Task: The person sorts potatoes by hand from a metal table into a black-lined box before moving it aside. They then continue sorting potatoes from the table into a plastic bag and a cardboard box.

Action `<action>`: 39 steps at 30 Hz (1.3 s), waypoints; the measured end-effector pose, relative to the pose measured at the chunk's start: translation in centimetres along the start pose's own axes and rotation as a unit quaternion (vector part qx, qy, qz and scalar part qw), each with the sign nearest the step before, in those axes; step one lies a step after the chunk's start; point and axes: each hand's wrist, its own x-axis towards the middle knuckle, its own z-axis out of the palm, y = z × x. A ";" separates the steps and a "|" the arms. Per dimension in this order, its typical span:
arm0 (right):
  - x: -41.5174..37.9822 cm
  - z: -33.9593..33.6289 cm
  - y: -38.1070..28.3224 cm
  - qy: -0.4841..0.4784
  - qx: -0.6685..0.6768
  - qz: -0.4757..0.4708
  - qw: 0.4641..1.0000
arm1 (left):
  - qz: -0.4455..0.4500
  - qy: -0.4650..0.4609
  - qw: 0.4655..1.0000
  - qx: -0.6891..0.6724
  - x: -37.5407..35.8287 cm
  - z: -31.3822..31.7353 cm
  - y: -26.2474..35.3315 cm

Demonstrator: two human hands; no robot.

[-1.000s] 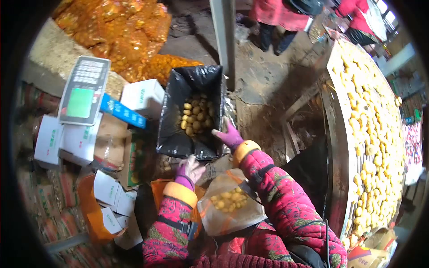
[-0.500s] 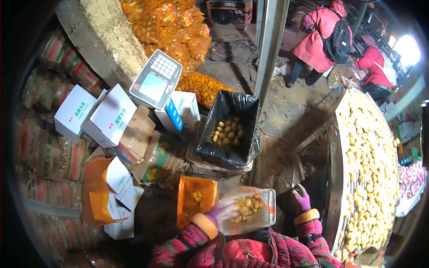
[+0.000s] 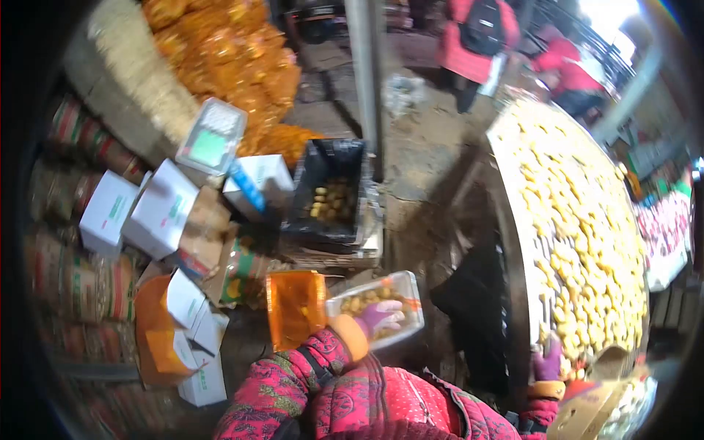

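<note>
My left hand (image 3: pixel 381 317), in a purple glove, lies over a clear-lined basket (image 3: pixel 416 302) of potatoes, its fingers spread. To the left of this basket stands an orange-lined basket (image 3: pixel 296 308). My right hand (image 3: pixel 548 361), also gloved, is at the near left end of a long table (image 3: pixel 508 213) covered with potatoes (image 3: pixel 587 257). Its fingers are apart beside the nearest potatoes, and nothing can be made out between them.
A black-lined crate (image 3: pixel 330 165) with potatoes stands ahead, near a scale display (image 3: pixel 213 139). White boxes (image 3: pixel 163 209) and filled sacks are on the left. A cardboard box (image 3: pixel 583 411) is at the lower right. Two people in red (image 3: pixel 477 40) are beyond the table.
The view has shifted, and objects appear blurred. My right hand has moved from beside the clear-lined basket to the potato table. My left hand remains over the basket, further right across its potatoes.
</note>
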 end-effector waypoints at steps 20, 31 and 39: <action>-3.4 -2.5 -1.6 -0.091 -0.100 -0.053 0.989 | 0.451 -0.290 0.353 0.766 13.7 34.7 -8.4; -5.9 -12.7 4.0 -0.032 -0.013 0.243 0.969 | 0.419 -0.399 0.409 0.705 15.4 35.4 -5.0; -1.4 -10.8 6.0 0.118 -0.103 0.356 0.921 | 0.352 -0.436 0.389 0.731 16.3 38.7 -5.9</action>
